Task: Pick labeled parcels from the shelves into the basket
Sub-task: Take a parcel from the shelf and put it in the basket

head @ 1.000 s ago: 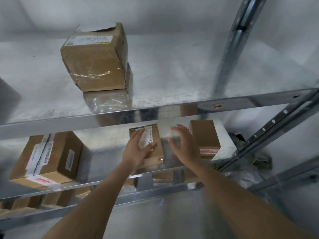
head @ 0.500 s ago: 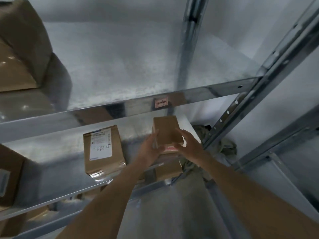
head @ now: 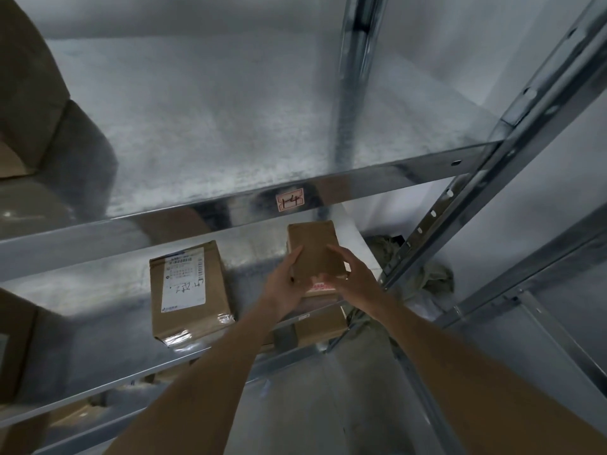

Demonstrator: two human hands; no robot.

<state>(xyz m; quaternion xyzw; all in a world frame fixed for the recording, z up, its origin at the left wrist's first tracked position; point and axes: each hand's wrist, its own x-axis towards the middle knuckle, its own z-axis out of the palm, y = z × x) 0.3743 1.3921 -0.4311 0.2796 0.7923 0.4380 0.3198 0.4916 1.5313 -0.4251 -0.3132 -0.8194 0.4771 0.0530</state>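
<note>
A small brown parcel point(head: 313, 247) with a red-printed label on its near edge stands at the right end of the middle shelf point(head: 98, 290). My left hand point(head: 284, 285) grips its left side and my right hand point(head: 353, 279) grips its right side and near corner. To its left on the same shelf lies a larger brown parcel point(head: 189, 293) with a white shipping label on top, apart from both hands. No basket is in view.
A big cardboard box point(head: 29, 103) stands at the far left of the upper shelf point(head: 230, 126). Another box point(head: 14, 343) sits at the left edge of the middle shelf. More parcels point(head: 317, 330) lie on the shelf below. Metal uprights point(head: 492, 192) run at the right, with crumpled cloth point(head: 430, 277) behind them.
My hands left the labelled parcel and moved right onto the small brown parcel, closing on both its sides. My view swung right, pushing the upper box to the left edge.
</note>
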